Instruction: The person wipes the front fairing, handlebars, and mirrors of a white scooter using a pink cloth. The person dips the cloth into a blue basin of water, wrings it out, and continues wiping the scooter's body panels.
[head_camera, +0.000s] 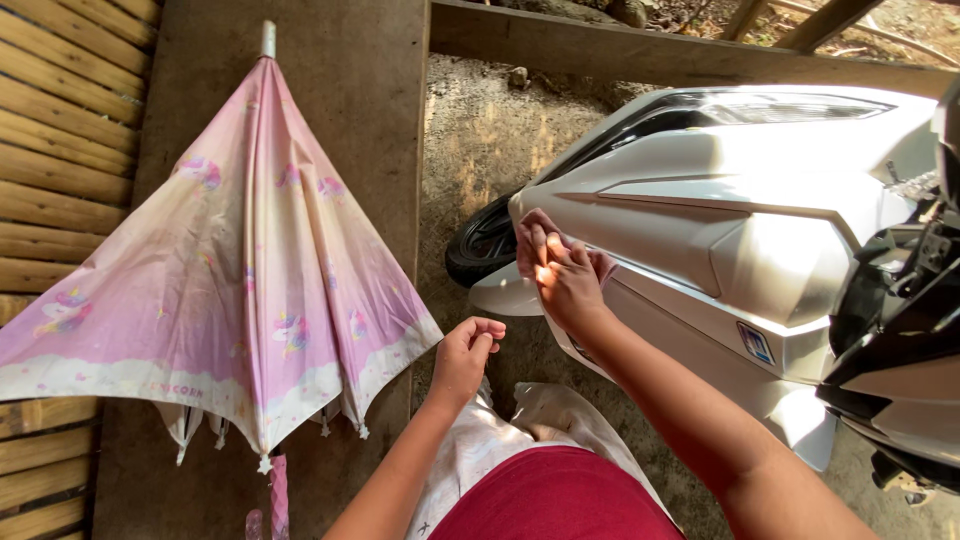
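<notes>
A white scooter (760, 200) stands at my right, a pink umbrella (235, 270) leans at my left. My right hand (565, 285) presses a pink cloth (530, 240) flat on its front panel. My left hand (465, 355) is loosely curled, holding nothing.

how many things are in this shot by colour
Pink: 2, the half-folded umbrella and the cloth under the right hand
White: 1, the scooter
Black: 1, the tyre
Total: 4
The left hand holds nothing visible.
</notes>
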